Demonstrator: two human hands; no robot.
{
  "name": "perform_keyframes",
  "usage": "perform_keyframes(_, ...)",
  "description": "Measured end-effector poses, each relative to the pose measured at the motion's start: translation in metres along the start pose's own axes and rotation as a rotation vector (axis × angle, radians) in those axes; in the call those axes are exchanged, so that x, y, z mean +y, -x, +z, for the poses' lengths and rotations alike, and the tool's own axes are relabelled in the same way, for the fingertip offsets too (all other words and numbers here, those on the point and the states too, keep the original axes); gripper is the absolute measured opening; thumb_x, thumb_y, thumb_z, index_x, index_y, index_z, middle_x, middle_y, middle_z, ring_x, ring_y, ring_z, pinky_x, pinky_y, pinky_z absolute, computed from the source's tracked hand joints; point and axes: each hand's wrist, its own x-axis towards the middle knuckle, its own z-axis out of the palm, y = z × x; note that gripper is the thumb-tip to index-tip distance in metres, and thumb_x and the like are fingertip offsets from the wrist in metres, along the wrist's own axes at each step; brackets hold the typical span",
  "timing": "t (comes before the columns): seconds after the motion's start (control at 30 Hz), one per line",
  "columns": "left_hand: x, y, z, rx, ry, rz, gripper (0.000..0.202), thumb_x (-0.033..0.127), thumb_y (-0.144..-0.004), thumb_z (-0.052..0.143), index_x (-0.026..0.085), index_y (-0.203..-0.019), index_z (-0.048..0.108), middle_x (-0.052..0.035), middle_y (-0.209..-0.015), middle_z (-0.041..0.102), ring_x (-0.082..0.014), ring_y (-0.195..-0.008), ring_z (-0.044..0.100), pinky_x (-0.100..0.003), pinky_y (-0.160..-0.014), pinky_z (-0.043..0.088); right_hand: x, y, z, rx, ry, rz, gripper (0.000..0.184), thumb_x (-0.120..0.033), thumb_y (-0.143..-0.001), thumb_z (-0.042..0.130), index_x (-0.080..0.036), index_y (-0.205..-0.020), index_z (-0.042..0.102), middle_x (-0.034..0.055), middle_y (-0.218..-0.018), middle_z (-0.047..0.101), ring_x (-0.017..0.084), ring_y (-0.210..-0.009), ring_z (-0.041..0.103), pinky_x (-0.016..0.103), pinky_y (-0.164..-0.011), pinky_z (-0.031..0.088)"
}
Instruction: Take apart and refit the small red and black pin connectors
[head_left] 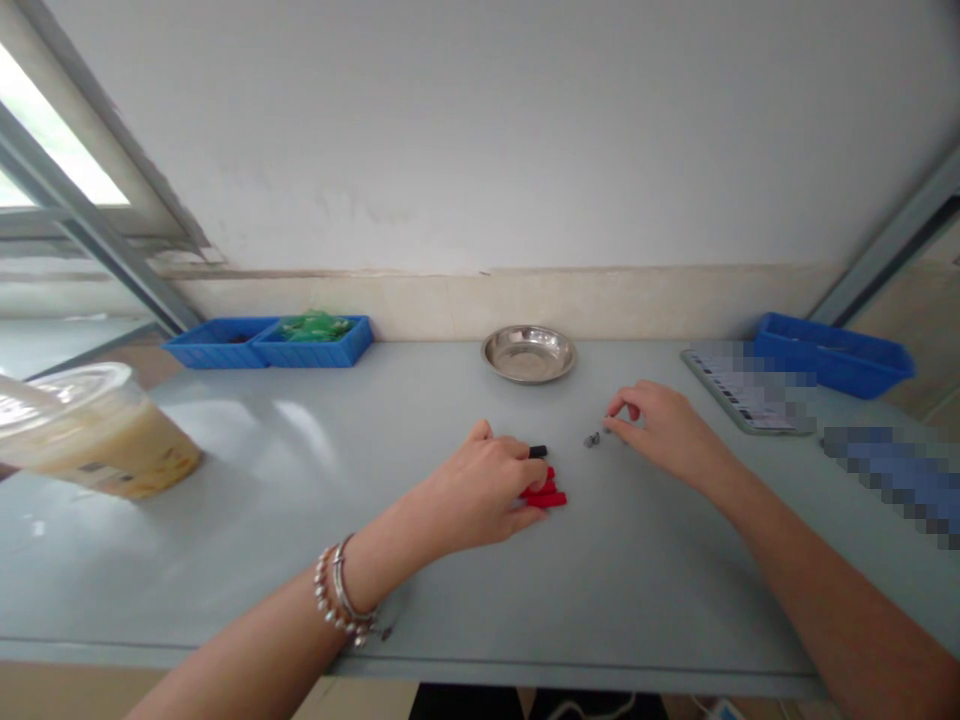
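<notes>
The pale table's near edge (450, 665) runs along the bottom of the frame, and above it, left of center, my left wrist wears bracelets (341, 590). My left hand (487, 492) lies palm down at the middle of the frame, fingers curled over the small red pieces (555, 499), whose ends show past my fingertips; whether I grip them or only cover them, I cannot tell. They look smooth, stiff and light, likely to roll, so I would take hold around their sides, at mid-length. A black piece (538, 452) pokes out just beyond them, probably just as light. Further left sits a lidded cup (112, 445), well apart from my fingers. Right of center, the small grey bits (590, 441) lie loose beside the fingertips of my right hand (660, 425), where thumb and forefinger nearly meet around what seems to be 1 more bit; I cannot tell if it is pinched. I judge these bits hard, nearly weightless and easy to flick away: best nipped by opposite edges, with little pressure. Beyond, at upper center of the table, sits a metal dish (529, 360), with 2 blue trays (315, 352) left of it and another blue bin (825, 362) right.
</notes>
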Motion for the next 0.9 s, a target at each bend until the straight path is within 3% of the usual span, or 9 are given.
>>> perform_keyframes(0.43, 0.004, 0.002, -0.001, -0.014, -0.020, 0.014, 0.025, 0.038, -0.077, 0.049, 0.016, -0.070, 0.058, -0.0004, -0.066, 0.055, -0.0095, -0.065, 0.050, -0.027, -0.070, 0.028, -0.011, 0.000, -0.009, 0.006, -0.265, 0.054, 0.020, -0.032, -0.072, 0.051, -0.016, -0.077, 0.062, 0.0009, -0.065, 0.057, 0.006, -0.055, 0.046, 0.019, -0.055, 0.033)
perform_keyframes(0.57, 0.007, 0.001, -0.002, -0.037, -0.059, 0.000, 0.020, 0.033, -0.077, 0.049, 0.016, -0.070, 0.057, -0.0007, -0.066, 0.055, -0.0098, -0.064, 0.050, -0.028, -0.069, 0.028, -0.015, 0.000, -0.010, -0.124, -0.560, 0.067, 0.024, -0.035, -0.071, 0.053, -0.014, -0.078, 0.059, 0.0026, -0.069, 0.060, 0.007, -0.058, 0.051, 0.018, -0.054, 0.038)
perform_keyframes(0.7, 0.007, -0.001, -0.003, 0.041, -0.080, -0.073, 0.025, 0.034, -0.080, 0.043, 0.014, -0.073, 0.056, -0.0017, -0.069, 0.055, -0.0089, -0.063, 0.049, -0.026, -0.066, 0.026, -0.020, 0.002, -0.012, -0.329, -0.850, 0.069, 0.027, -0.035, -0.069, 0.055, -0.011, -0.081, 0.055, 0.0044, -0.073, 0.062, 0.006, -0.061, 0.055, 0.019, -0.059, 0.043)
perform_keyframes(0.9, 0.005, -0.004, -0.003, 0.155, -0.041, -0.148, 0.026, 0.035, -0.083, 0.039, 0.015, -0.076, 0.055, -0.0004, -0.067, 0.054, -0.0076, -0.061, 0.046, -0.026, -0.065, 0.024, -0.029, 0.005, -0.015, -0.468, -0.970, 0.076, 0.021, -0.029, -0.068, 0.057, -0.012, -0.080, 0.053, 0.0014, -0.068, 0.061, 0.005, -0.060, 0.055, 0.017, -0.061, 0.044)
